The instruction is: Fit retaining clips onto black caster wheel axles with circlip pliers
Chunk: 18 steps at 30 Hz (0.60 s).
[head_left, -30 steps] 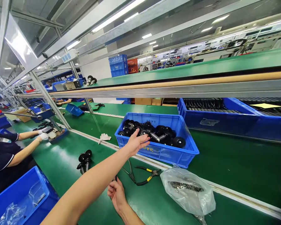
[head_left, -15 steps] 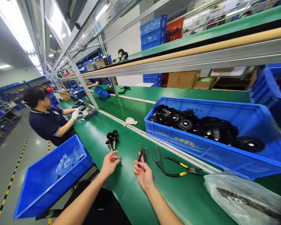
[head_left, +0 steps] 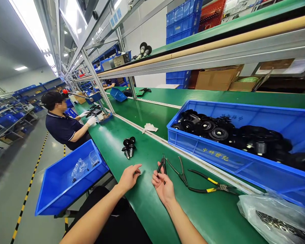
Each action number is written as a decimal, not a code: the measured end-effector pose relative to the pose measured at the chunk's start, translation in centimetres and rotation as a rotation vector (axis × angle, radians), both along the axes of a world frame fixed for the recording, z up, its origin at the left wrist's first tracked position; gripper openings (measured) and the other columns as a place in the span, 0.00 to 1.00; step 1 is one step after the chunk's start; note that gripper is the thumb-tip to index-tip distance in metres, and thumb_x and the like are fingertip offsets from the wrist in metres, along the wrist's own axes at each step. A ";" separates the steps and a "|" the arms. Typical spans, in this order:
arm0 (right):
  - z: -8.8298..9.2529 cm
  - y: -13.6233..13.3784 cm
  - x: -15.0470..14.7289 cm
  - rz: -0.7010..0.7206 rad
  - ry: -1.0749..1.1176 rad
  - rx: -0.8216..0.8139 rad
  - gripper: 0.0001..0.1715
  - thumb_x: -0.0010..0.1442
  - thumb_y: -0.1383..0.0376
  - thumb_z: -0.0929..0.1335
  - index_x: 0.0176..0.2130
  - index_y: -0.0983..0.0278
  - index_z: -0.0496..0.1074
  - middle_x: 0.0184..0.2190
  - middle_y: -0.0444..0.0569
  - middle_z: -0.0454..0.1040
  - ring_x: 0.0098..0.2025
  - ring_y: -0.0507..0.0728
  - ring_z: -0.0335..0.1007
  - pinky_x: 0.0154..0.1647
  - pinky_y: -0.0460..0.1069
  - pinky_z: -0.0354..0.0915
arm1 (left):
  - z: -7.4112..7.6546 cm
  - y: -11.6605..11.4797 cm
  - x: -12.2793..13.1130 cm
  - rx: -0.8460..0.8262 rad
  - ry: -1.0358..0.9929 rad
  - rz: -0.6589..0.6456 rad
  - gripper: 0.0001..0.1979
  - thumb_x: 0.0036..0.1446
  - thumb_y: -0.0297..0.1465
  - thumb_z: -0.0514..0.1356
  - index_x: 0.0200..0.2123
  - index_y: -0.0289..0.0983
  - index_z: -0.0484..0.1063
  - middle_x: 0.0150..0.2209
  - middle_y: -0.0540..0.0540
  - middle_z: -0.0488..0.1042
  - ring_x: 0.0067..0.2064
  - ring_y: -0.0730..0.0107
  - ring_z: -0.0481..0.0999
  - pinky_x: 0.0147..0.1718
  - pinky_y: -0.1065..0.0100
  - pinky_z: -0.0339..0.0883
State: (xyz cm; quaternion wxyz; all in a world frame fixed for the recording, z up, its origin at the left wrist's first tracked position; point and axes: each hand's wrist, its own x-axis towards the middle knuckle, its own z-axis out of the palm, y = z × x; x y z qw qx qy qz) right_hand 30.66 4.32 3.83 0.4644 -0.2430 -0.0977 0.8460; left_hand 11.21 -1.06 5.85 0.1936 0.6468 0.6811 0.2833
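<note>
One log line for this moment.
left hand: at small bright piece; right hand: holds black pliers; beyond: blue bin of black parts

Piece at left hand too small to identify; parts bin, plastic bag cut by right edge.

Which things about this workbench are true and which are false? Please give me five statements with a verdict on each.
1. The right hand holds black pliers. True.
2. The yellow-banded pliers are in the left hand. False: they lie on the bench, apart from the left hand.
3. The clear bag lies to the right of the yellow-banded pliers. True.
4. The co-worker is bare-handed. False: the co-worker wears white gloves.
5. The blue bin beyond the pliers holds black parts. True.
</note>
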 end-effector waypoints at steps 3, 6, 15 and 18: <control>0.0 0.0 0.0 -0.001 -0.020 0.010 0.37 0.49 0.64 0.75 0.58 0.51 0.73 0.31 0.40 0.64 0.26 0.49 0.51 0.24 0.45 0.52 | -0.3 -0.1 0.3 -0.007 0.083 -0.034 0.28 0.63 0.22 0.60 0.65 0.42 0.70 0.44 0.44 0.83 0.47 0.57 0.79 0.51 0.57 0.73; -0.1 -0.1 0.0 0.001 -0.032 0.018 0.37 0.49 0.63 0.75 0.59 0.51 0.73 0.31 0.40 0.64 0.26 0.49 0.51 0.24 0.45 0.52 | -0.9 0.0 0.7 -0.037 0.132 -0.013 0.30 0.62 0.24 0.63 0.66 0.43 0.68 0.45 0.43 0.83 0.48 0.55 0.79 0.52 0.56 0.73; -0.6 -0.5 -0.4 -0.014 -0.108 0.114 0.37 0.51 0.63 0.75 0.61 0.52 0.72 0.32 0.41 0.66 0.27 0.49 0.52 0.25 0.45 0.51 | -1.8 0.8 0.5 0.054 0.025 0.135 0.22 0.62 0.22 0.60 0.58 0.41 0.76 0.40 0.44 0.82 0.45 0.58 0.79 0.51 0.58 0.72; -1.1 -1.0 -0.8 -0.026 -0.159 0.188 0.40 0.51 0.65 0.75 0.62 0.51 0.71 0.32 0.40 0.66 0.26 0.47 0.50 0.25 0.45 0.47 | -1.3 1.2 -0.3 0.074 -0.014 0.220 0.22 0.62 0.21 0.59 0.58 0.39 0.74 0.38 0.46 0.82 0.42 0.61 0.80 0.50 0.59 0.72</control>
